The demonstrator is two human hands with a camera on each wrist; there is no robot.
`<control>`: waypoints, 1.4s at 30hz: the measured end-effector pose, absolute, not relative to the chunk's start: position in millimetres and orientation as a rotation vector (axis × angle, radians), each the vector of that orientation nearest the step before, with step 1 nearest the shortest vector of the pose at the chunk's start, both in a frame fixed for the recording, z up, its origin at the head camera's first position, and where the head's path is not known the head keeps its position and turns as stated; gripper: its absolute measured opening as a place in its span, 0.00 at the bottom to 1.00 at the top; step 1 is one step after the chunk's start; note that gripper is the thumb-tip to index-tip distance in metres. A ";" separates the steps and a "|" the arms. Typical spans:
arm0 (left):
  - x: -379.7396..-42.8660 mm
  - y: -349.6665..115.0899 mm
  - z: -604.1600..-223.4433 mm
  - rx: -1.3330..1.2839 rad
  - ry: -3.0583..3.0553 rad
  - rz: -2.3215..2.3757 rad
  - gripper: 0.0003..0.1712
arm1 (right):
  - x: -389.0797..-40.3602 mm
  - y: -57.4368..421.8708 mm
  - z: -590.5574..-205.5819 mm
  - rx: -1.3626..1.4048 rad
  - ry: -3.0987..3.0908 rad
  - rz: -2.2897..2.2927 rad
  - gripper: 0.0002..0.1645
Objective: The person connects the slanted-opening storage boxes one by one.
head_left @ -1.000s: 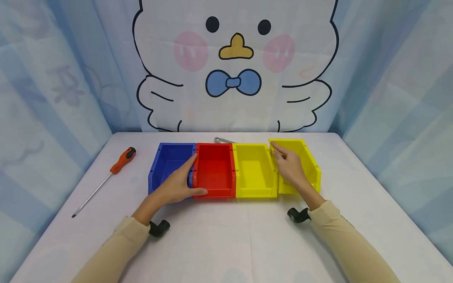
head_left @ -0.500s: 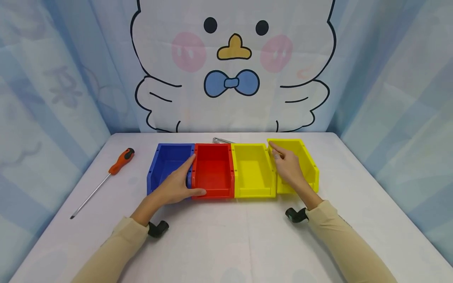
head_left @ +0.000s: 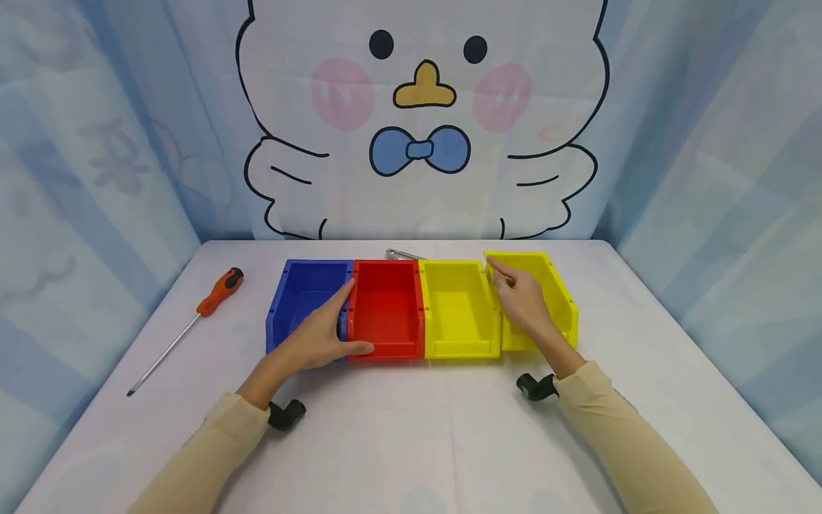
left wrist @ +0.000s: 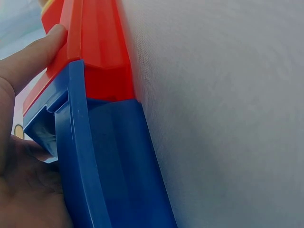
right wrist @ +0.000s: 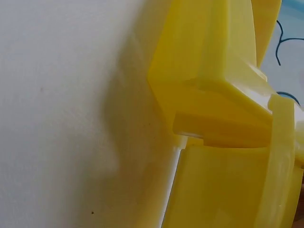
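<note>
A blue bin [head_left: 311, 289], a red bin [head_left: 388, 303] and a yellow bin [head_left: 459, 307] stand side by side in a row. At the row's right end, a second yellow bin [head_left: 555, 285] sits slightly turned and farther back. My left hand [head_left: 315, 335] grips the adjoining walls of the blue and red bins, its thumb at the red front edge. In the left wrist view, the thumb [left wrist: 40, 54] lies on the red rim. My right hand [head_left: 526, 303] holds the left wall of the end yellow bin, index finger near its back corner. The right wrist view shows the two yellow bins meeting.
An orange-and-black handled screwdriver [head_left: 193, 325] lies on the left of the white table [head_left: 411, 442]. Behind the red bin, the end of a shiny metal tool [head_left: 401, 254] shows; the bins hide the remainder. Printed curtains enclose the back and sides.
The head view shifted slightly, moving the whole scene a little to the left. Both hands keep their places on the bins.
</note>
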State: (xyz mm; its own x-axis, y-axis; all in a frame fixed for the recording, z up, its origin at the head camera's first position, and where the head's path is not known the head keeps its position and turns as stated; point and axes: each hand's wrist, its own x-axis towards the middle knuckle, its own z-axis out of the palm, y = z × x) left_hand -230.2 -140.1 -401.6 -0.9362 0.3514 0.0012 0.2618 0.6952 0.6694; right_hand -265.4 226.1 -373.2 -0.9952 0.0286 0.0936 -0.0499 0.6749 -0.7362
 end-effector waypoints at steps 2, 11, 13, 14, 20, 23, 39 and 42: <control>-229.9 -140.6 -401.7 0.495 2.774 1.066 0.70 | -266.9 226.7 -377.0 0.033 -2.789 1.220 0.28; -227.9 -137.8 -401.7 0.519 2.763 1.081 0.70 | -261.8 227.4 -392.7 -0.005 -2.767 1.230 0.28; -227.3 -138.0 -401.1 0.509 2.762 1.085 0.70 | -261.8 226.5 -392.9 -0.011 -2.762 1.229 0.28; -227.0 -138.2 -400.8 0.504 2.761 1.086 0.70 | -261.8 226.1 -393.1 -0.014 -2.759 1.230 0.28; -226.5 -139.6 -400.1 0.502 2.771 1.074 0.69 | -262.3 224.7 -394.7 -0.012 -2.746 1.261 0.28; -227.4 -140.5 -400.5 0.503 2.774 1.075 0.69 | -262.2 223.7 -394.5 -0.020 -2.738 1.309 0.28; -227.0 -138.2 -403.1 0.494 2.764 1.080 0.70 | -258.1 227.2 -397.0 0.026 -2.721 1.400 0.30; -226.3 -136.5 -403.5 0.511 2.752 1.097 0.70 | -256.0 230.1 -397.3 0.017 -2.725 1.389 0.30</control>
State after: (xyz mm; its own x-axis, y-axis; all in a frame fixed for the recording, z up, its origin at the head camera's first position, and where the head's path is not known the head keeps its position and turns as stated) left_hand -226.3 -136.5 -403.5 -0.9335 0.3586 0.0003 0.2604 0.6773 0.6880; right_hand -256.0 230.1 -397.3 -0.9965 0.0275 0.0785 -0.0473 0.5882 -0.8073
